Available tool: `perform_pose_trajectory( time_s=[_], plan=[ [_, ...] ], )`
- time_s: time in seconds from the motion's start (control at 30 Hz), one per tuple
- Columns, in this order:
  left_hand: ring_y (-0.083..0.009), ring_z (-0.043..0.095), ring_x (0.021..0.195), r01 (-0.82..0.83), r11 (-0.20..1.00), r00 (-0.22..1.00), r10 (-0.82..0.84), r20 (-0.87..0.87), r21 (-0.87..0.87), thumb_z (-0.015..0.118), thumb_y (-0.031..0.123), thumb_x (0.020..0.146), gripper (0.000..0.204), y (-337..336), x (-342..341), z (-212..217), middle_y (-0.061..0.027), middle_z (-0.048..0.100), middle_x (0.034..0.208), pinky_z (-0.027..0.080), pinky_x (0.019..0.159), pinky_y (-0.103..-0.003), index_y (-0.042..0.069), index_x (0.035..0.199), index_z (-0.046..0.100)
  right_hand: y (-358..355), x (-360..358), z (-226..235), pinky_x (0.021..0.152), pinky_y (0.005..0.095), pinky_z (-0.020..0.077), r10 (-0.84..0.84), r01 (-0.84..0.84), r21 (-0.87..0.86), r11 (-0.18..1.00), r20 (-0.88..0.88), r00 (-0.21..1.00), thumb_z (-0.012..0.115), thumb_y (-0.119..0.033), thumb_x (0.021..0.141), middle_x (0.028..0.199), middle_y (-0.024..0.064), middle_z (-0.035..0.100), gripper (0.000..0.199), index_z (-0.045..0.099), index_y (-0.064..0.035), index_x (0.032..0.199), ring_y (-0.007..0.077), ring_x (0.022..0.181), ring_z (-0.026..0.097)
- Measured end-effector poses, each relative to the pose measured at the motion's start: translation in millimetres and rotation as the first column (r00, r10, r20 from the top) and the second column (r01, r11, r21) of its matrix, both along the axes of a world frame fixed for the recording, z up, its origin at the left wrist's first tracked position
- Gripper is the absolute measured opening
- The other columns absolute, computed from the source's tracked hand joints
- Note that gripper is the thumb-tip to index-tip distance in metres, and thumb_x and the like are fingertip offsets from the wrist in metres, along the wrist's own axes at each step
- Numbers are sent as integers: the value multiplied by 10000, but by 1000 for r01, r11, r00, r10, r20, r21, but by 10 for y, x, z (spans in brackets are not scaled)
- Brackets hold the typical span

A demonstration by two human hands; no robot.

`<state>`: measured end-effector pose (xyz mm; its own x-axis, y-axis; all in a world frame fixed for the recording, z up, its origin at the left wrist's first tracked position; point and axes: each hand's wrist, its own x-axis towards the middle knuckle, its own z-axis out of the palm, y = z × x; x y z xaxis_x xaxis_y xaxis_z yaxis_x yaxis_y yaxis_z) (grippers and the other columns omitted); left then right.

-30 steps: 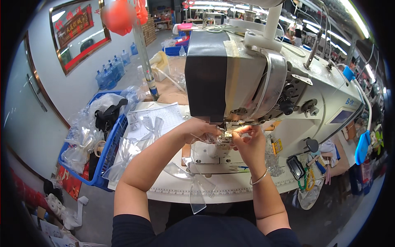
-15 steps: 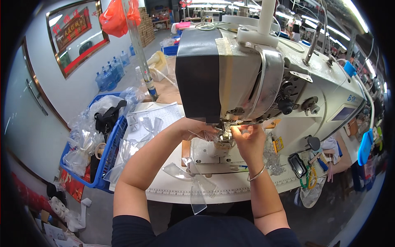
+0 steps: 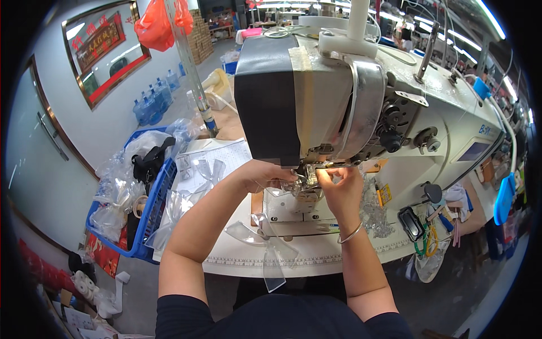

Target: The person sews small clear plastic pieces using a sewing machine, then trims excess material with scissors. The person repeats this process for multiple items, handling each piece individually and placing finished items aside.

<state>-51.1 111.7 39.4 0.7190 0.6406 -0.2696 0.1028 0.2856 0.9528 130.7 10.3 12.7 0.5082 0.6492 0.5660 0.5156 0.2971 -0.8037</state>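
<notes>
**Both hands at the needle, under the machine head**

Sewing machine point(image 3: 339, 96): large, grey-white, dark tape over its left end; the head overhangs the hands and hides part of the fingers.

Left hand point(image 3: 265, 172): comes in from the lower left and rests on the bed just left of the needle area point(image 3: 307, 175). Fingers curled down, pressing on a small clear piece point(image 3: 293, 183) at the presser foot. Whether it pinches the piece or only holds it flat, cannot tell.

Right hand point(image 3: 339, 183): comes in from the lower right, fingertips brought together in a pinch directly beside the needle, lit by the machine lamp. Something thin seems held between thumb and forefinger; too small to identify. Bangle point(image 3: 350, 233) on this wrist.

Key relation: the piece lies between the two hands, touching both, straight ahead of the person. The right fingertips are nearer the needle; the left hand sits a little further off to the side. The long axis of the piece cannot be read, as it is mostly covered.

Nearby: clear bow point(image 3: 268, 246) with long tails lying at the table's near edge, below the left forearm and apart from both hands. More clear bows point(image 3: 197, 175) piled left of the machine. Blue crate point(image 3: 152, 212) with plastic bags at far left.
</notes>
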Motion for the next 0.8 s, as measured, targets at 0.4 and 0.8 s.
perform_pose_trajectory(
  time_s=[0.4, 0.8],
  plan=[
    [-143, 615, 787, -76, 995, 997, 75, 27, 62, 699, 13, 772, 233, -98, 75, 74, -29, 623, 865, 471, 658, -274, 50, 991, 626, 43, 60, 94, 521, 323, 426, -27, 58, -243, 968, 127, 991, 705, -115, 698, 653, 121, 617, 163, 622, 19, 738, 221, 543, 576],
    [-122, 599, 725, -106, 993, 993, 103, 59, 47, 694, 11, 758, 217, -90, 101, 61, -23, 622, 824, 461, 608, -261, 88, 955, 643, 108, 78, 66, 499, 343, 405, 23, -14, -99, 995, 91, 996, 692, -171, 709, 556, 133, 554, 231, 604, 37, 656, 227, 468, 496]
  ],
)
